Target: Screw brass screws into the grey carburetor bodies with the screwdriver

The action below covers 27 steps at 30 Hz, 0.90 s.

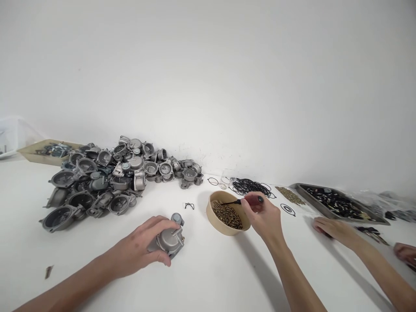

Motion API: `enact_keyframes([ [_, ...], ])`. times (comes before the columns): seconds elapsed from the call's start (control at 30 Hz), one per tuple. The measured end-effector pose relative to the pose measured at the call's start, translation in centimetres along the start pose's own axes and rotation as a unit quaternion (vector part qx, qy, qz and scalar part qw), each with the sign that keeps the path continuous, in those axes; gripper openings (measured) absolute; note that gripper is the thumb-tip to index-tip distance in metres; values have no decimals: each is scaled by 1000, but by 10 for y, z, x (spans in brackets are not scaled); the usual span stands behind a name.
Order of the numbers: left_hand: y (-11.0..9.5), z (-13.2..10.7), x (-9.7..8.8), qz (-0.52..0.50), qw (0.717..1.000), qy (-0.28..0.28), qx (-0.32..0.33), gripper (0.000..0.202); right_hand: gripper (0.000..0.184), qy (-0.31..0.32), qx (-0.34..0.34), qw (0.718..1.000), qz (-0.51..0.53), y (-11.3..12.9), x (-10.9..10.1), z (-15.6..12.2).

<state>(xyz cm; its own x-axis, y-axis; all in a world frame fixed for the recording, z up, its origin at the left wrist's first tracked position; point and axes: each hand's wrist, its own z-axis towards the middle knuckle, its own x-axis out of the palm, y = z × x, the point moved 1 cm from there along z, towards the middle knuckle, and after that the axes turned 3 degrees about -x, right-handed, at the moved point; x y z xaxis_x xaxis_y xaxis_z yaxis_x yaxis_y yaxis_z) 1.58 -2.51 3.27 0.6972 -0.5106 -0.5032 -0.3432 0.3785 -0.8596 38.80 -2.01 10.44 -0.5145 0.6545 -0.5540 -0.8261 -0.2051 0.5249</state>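
Note:
My left hand (146,245) is wrapped round a grey cast-metal carburetor bowl (170,241) on the white table. A small round cap on this casting points away from me, and its lower left side is hidden by my fingers. In my right hand (264,216) is a screwdriver (254,200) with a dark red handle. Its shaft reaches left into a round tan tub (223,229), and the tip is at the small brass screws (227,216) inside. Between the casting and the tub lies a small bent black gasket (189,206).
A big heap of similar castings (120,184) stands at the left, before a yellowish tray (39,159). Black rubber rings (248,187), loose brass pieces (290,195) and a dark metal tray (383,222) lie right. Another person's hand (336,232) rests nearby. A brownish scrap (48,272) lies front left.

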Motion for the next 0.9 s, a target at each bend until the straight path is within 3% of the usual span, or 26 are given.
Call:
enact_keyframes([
  [0.3,-4,0,3,9,1000,-20,-10,51,21,0,-8,1000,0,-2,0,1],
  [0.7,10,1,3,126,989,-65,50,68,19,-33,-13,999,26,1,-3,-1],
  [0.9,7,-1,-2,178,973,-110,97,56,20,-55,-24,997,54,3,-7,-1],
])
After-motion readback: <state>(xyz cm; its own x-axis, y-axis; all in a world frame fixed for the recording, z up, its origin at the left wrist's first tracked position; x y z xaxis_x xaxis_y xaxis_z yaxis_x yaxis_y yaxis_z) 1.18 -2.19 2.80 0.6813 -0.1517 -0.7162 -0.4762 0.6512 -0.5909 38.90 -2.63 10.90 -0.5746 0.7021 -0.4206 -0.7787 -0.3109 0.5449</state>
